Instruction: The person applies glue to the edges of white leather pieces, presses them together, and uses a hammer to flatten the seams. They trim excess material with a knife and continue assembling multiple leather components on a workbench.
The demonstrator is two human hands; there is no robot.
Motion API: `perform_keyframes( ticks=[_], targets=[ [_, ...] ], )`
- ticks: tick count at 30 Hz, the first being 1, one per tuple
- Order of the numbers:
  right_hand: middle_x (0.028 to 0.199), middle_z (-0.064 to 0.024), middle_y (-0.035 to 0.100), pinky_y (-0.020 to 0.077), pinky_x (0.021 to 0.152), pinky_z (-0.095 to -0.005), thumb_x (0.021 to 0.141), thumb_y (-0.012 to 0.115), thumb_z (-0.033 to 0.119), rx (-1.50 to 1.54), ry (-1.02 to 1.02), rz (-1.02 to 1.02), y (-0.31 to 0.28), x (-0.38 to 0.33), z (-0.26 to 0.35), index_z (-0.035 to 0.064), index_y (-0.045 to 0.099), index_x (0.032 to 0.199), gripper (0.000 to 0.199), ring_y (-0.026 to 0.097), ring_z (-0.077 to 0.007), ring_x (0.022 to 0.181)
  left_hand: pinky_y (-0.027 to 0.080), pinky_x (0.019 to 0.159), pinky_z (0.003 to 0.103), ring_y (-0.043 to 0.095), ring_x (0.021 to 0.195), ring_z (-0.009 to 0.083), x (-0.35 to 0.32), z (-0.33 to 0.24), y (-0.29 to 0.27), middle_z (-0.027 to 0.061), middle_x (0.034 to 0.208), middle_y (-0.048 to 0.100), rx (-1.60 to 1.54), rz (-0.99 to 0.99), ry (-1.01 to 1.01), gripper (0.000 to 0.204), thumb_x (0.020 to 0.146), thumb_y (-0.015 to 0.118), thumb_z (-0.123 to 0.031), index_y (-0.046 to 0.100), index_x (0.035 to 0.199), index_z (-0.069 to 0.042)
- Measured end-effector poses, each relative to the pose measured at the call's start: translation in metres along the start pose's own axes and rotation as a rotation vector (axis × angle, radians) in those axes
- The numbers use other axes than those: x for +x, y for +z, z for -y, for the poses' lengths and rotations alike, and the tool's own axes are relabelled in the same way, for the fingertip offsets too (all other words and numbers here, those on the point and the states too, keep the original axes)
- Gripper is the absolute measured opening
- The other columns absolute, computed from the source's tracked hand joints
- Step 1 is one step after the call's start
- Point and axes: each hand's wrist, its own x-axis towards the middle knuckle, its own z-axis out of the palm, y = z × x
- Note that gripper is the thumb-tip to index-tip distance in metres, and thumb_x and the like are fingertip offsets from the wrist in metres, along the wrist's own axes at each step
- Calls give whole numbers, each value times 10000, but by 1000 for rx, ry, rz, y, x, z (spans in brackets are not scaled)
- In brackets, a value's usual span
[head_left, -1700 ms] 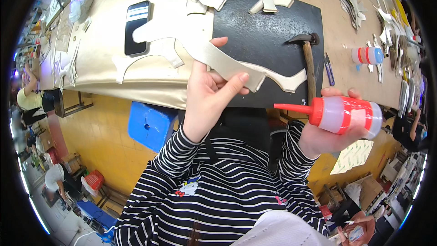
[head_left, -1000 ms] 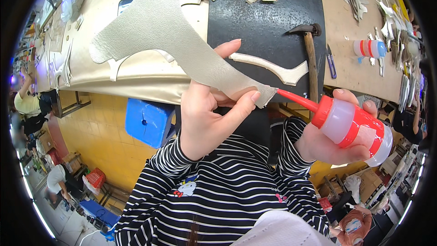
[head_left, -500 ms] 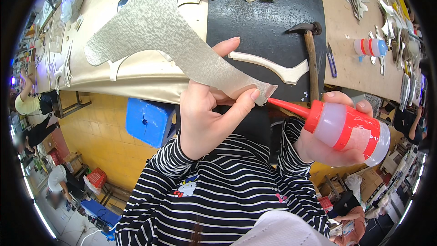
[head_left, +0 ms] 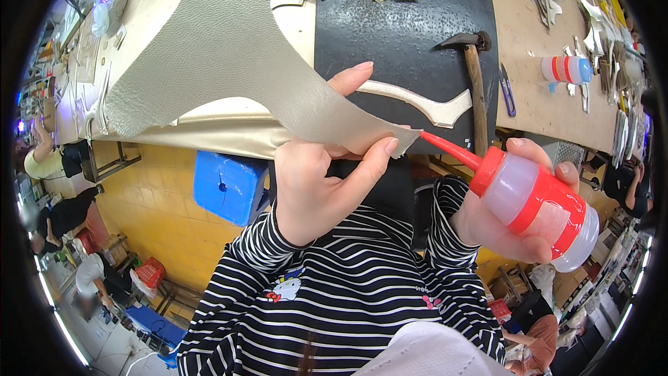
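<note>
- The beige leather cut piece (head_left: 229, 63) is the biggest thing here, now lifted off the workbench (head_left: 529, 76) and held up before the person's chest; a little under two seconds ago only a narrow curved strip was in that hand. Its broad body fans up and away from the grip, and its narrow corner ends at the pinch.
- The left hand (head_left: 323, 174) is closed on that corner, thumb under the edge and forefinger over the top, the same pinch as half a second ago.
- The right hand (head_left: 518, 216), just right of the grip, is wrapped around a clear squeeze bottle with red bands (head_left: 536, 202), tilted so the spout aims left.
- The bottle's red nozzle (head_left: 445, 150) has closed in: earlier well apart from the leather, its tip now meets the corner edge beside the left fingertips. I judge gluing of that edge is starting; no glue bead shows.
- Beyond the grip, on the black mat (head_left: 403, 28), lie a pale curved strip (head_left: 424, 101) and a hammer (head_left: 473, 83), both unmoved.
</note>
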Motion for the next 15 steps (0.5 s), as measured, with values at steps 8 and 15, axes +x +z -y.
perform_keyframes(
  ticks=[8,15],
  targets=[
    [1319,-274,420,659,591,-363,878,637,591,-24,30,63,-2,-3,2,-31,315,1359,850,683,-486,856,621,768,275,735,928,218,0,2,4,210,1443,495,-10,-71,-60,330,848,709,41,592,1146,121],
    [1326,-270,429,658,592,-365,867,653,589,-52,90,54,-3,-2,8,-17,318,1375,858,682,-484,862,618,762,272,735,931,219,0,2,5,208,1437,503,-35,-81,-65,369,842,715,45,578,1177,116]
  ],
)
